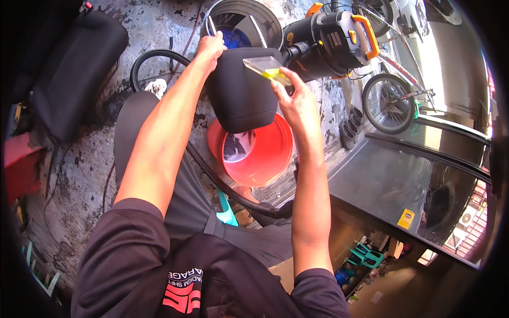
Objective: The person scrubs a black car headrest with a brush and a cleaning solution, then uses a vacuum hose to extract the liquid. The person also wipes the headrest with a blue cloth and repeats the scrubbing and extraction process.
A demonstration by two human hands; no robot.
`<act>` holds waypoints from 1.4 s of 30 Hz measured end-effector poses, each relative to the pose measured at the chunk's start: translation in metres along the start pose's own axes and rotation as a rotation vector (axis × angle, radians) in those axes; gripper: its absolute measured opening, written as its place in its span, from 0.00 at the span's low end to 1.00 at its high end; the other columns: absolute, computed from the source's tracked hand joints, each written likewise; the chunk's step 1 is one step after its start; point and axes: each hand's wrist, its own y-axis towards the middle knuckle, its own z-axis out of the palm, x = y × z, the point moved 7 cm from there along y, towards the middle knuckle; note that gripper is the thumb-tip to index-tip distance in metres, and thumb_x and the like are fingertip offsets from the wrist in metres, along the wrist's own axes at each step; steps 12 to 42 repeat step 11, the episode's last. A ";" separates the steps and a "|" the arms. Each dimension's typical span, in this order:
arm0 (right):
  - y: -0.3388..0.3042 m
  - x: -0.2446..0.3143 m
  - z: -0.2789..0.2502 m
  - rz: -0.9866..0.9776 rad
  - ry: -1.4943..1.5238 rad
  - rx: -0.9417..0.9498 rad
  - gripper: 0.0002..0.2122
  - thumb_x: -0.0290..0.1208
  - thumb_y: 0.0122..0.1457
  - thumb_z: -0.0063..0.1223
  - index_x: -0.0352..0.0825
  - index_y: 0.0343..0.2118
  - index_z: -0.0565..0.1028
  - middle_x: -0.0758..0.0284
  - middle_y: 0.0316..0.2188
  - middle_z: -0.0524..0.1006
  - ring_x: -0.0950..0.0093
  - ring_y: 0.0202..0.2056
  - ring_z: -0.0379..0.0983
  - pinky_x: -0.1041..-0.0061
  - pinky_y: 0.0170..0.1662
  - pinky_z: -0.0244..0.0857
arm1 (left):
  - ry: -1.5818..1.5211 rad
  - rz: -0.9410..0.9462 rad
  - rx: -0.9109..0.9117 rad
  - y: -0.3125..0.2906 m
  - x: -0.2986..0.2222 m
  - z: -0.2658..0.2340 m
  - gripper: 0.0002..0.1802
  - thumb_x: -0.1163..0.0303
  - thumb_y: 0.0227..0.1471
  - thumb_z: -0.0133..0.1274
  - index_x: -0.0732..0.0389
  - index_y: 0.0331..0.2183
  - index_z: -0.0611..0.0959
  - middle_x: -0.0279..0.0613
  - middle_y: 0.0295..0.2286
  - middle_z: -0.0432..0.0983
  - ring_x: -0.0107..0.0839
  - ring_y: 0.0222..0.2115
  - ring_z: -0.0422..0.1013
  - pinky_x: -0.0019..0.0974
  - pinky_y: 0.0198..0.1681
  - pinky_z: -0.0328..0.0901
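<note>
A black fabric headrest [241,95], with two metal posts [258,32] pointing away from me, hangs over the mouth of a red bucket [265,159]. My left hand [211,52] is closed on its far left corner, near one post. Between the thumb and fingers of my right hand [297,95] is a flat clear plastic tool with a yellow part [268,70]. The tool lies over the headrest's upper right; I cannot tell whether it touches the fabric. Inside the red bucket something whitish with dark patches shows.
Beyond the headrest stands a grey bucket [273,24] with something blue in it. A black and orange wet-dry vacuum [323,45] is beside it. Its dark hose [212,177] curls past my legs. A black car seat [79,69] is at left, a bicycle [389,103] at right, near a glass-topped cabinet [382,169].
</note>
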 end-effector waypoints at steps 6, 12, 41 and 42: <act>-0.064 -0.029 0.015 0.070 -0.004 -0.012 0.24 0.43 0.67 0.65 0.47 0.65 0.77 0.56 0.45 0.87 0.65 0.39 0.85 0.64 0.46 0.76 | 0.025 -0.057 -0.038 -0.006 0.001 0.003 0.21 0.56 0.72 0.53 0.65 0.35 0.81 0.40 0.27 0.77 0.33 0.24 0.74 0.40 0.29 0.71; -0.099 -0.056 0.024 0.058 -0.004 -0.012 0.26 0.42 0.68 0.65 0.44 0.67 0.75 0.57 0.51 0.86 0.65 0.53 0.85 0.69 0.55 0.75 | 0.010 -0.053 -0.044 -0.002 0.001 0.005 0.21 0.57 0.71 0.53 0.68 0.36 0.82 0.44 0.28 0.80 0.38 0.26 0.76 0.43 0.32 0.72; -0.099 -0.056 0.024 0.058 -0.004 -0.012 0.26 0.42 0.68 0.65 0.44 0.67 0.75 0.57 0.51 0.86 0.65 0.53 0.85 0.69 0.55 0.75 | 0.010 -0.053 -0.044 -0.002 0.001 0.005 0.21 0.57 0.71 0.53 0.68 0.36 0.82 0.44 0.28 0.80 0.38 0.26 0.76 0.43 0.32 0.72; -0.099 -0.056 0.024 0.058 -0.004 -0.012 0.26 0.42 0.68 0.65 0.44 0.67 0.75 0.57 0.51 0.86 0.65 0.53 0.85 0.69 0.55 0.75 | 0.010 -0.053 -0.044 -0.002 0.001 0.005 0.21 0.57 0.71 0.53 0.68 0.36 0.82 0.44 0.28 0.80 0.38 0.26 0.76 0.43 0.32 0.72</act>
